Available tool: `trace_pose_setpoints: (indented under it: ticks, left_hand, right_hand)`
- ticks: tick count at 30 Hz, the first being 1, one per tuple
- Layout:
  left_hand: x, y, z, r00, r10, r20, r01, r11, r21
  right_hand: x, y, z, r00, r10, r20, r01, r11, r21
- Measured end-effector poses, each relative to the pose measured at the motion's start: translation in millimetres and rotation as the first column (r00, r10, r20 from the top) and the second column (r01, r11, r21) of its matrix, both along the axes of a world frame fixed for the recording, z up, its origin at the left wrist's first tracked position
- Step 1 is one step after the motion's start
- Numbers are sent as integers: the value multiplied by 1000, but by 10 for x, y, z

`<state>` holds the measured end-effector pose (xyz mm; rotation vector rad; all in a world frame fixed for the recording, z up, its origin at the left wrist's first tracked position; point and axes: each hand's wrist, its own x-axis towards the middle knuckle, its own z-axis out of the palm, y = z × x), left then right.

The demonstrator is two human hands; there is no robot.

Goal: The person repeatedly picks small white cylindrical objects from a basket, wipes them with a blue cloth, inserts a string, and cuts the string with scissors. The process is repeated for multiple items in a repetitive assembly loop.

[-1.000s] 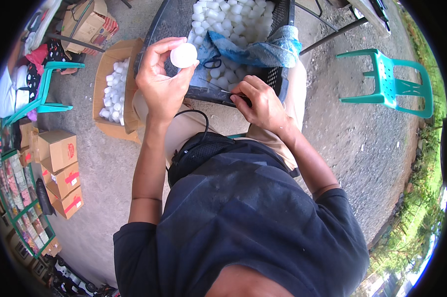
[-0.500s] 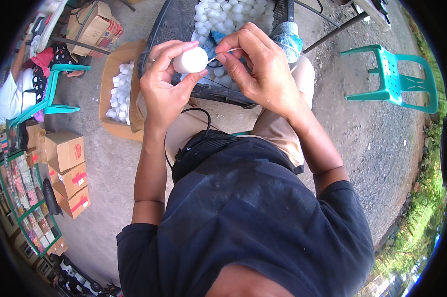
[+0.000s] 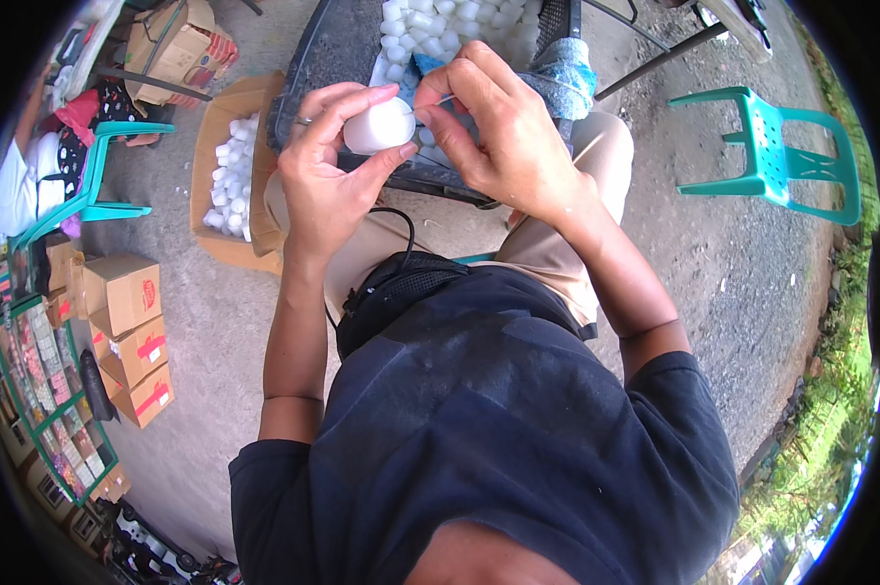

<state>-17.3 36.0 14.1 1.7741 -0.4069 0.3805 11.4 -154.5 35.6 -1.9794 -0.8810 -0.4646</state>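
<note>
The black crate (image 3: 333, 68) filled the upper centre of the frame. The teal chair (image 3: 758, 135) stood empty at upper right; the open cardboard box (image 3: 230, 252) sat left of the crate. Your right hand (image 3: 503, 127), at upper centre, was closed in a pinch. Your left hand (image 3: 323, 175), left of it, gripped between thumb and fingers. The blue cloth (image 3: 565, 83) lay over the crate's right edge. The white cylinder (image 3: 379, 129) was in your left grip, just beside your right fingertips; contact could not be determined. White pieces (image 3: 430, 39) lay in crate and box. A thin strand (image 3: 446, 99) showed at your right fingers, partly hidden.
</note>
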Motion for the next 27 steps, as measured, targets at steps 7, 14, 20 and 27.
trace_pose_setpoints:
  ticks: [7,14,20,27]
  left_hand:
    - [84,41,-40,1000,-5,18,6,1000,-15]
    - [387,513,-105,986,126,-110,-155,938,-311]
    - [414,623,-381,956,124,-265,-230,878,-419]
    - [536,462,-612,944,250,-215,-311,889,-334]
  right_hand:
    - [135,74,-114,1000,14,-25,-14,1000,-13]
    - [1127,173,-294,958,-58,-282,97,987,125]
    - [1759,746,-1262,956,-5,-293,-75,962,-262]
    - [1601,1131,-2038,842,-80,-534,-415,537,-735]
